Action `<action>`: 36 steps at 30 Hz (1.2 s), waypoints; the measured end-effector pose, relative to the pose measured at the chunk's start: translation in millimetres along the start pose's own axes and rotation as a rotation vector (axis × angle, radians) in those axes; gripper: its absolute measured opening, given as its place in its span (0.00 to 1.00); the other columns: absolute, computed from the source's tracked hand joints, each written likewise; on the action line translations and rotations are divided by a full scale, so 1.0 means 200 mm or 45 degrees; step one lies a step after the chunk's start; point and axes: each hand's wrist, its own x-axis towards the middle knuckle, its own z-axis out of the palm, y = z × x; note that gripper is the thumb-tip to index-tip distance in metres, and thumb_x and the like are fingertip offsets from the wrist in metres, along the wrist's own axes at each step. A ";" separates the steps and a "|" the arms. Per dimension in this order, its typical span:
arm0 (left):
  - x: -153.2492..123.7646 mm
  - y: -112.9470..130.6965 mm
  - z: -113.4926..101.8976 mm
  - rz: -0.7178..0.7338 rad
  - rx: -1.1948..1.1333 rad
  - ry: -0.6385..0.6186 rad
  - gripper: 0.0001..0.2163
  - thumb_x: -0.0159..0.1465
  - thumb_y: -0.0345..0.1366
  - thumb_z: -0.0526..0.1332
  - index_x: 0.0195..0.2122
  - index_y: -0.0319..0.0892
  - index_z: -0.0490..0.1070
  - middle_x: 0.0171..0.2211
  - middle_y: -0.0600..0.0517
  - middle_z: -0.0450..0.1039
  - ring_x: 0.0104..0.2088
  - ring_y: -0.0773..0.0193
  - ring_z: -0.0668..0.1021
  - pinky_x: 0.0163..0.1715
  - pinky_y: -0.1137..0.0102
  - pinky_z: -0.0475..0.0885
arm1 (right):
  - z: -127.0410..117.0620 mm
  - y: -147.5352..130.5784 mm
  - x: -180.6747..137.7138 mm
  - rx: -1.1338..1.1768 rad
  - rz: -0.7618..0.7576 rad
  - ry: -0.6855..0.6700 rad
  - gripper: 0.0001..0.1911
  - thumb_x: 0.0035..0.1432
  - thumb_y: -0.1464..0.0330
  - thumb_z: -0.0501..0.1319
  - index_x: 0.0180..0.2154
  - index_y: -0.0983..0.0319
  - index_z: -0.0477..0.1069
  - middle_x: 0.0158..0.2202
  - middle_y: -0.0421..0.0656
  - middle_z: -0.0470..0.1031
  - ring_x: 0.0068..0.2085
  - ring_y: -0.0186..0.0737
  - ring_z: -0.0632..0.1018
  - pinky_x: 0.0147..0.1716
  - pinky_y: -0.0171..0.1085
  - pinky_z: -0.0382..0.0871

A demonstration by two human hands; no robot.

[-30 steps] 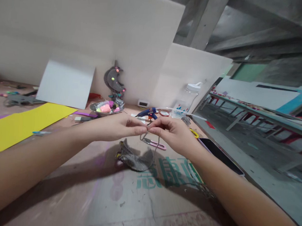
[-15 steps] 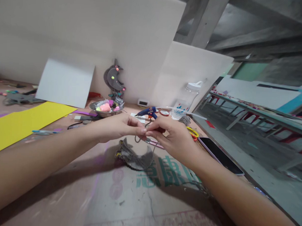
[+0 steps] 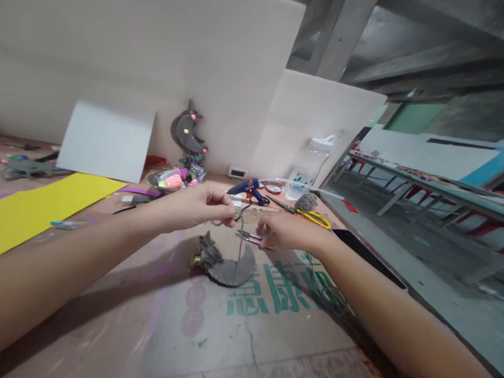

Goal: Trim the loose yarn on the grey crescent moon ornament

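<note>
Thread (image 3: 240, 240) hangs over a cluttered cardboard tabletop (image 3: 212, 332) beside white boards (image 3: 158, 51).

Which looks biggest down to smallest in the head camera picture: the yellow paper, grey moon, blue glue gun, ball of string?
1. yellow paper
2. grey moon
3. blue glue gun
4. ball of string
The moon lies nearer the camera than the glue gun, so that pair is unsure in real size.

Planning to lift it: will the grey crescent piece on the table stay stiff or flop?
Probably light and floppy: the grey crescent looks like felt, its left end crumpled. Hanging from the thread in the left hand, it would likely swing.
</note>
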 end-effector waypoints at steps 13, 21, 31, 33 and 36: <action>0.01 -0.02 -0.04 -0.004 -0.062 -0.040 0.08 0.58 0.39 0.57 0.26 0.43 0.69 0.28 0.54 0.76 0.26 0.68 0.72 0.27 0.73 0.63 | 0.11 0.04 0.10 0.148 0.048 0.366 0.13 0.52 0.74 0.52 0.42 0.65 0.64 0.33 0.46 0.72 0.32 0.37 0.71 0.29 0.32 0.58; 0.02 -0.03 -0.10 -0.028 -0.094 0.217 0.08 0.57 0.39 0.59 0.28 0.40 0.73 0.31 0.50 0.77 0.30 0.66 0.75 0.28 0.73 0.65 | -0.10 -0.18 -0.09 0.531 -0.221 0.604 0.15 0.62 0.70 0.44 0.46 0.63 0.64 0.28 0.40 0.67 0.32 0.37 0.70 0.35 0.36 0.62; 0.00 0.00 -0.09 0.066 -0.067 0.331 0.09 0.59 0.39 0.58 0.29 0.39 0.70 0.32 0.50 0.77 0.20 0.73 0.67 0.19 0.76 0.56 | -0.04 -0.29 -0.14 1.467 -0.140 0.093 0.26 0.62 0.50 0.44 0.46 0.61 0.65 0.24 0.35 0.53 0.19 0.27 0.53 0.15 0.29 0.50; 0.00 0.00 -0.09 0.069 -0.034 0.346 0.09 0.59 0.40 0.58 0.29 0.39 0.70 0.32 0.49 0.77 0.20 0.73 0.68 0.19 0.76 0.57 | -0.03 -0.30 -0.13 1.620 -0.110 -0.005 0.24 0.61 0.50 0.46 0.44 0.62 0.66 0.25 0.34 0.51 0.19 0.26 0.51 0.15 0.28 0.48; 0.00 0.00 -0.09 0.068 -0.004 0.368 0.10 0.59 0.41 0.58 0.29 0.39 0.70 0.32 0.49 0.77 0.24 0.70 0.71 0.22 0.75 0.60 | -0.02 -0.31 -0.12 1.696 -0.064 0.040 0.22 0.60 0.51 0.50 0.40 0.62 0.66 0.25 0.34 0.51 0.20 0.26 0.50 0.14 0.26 0.47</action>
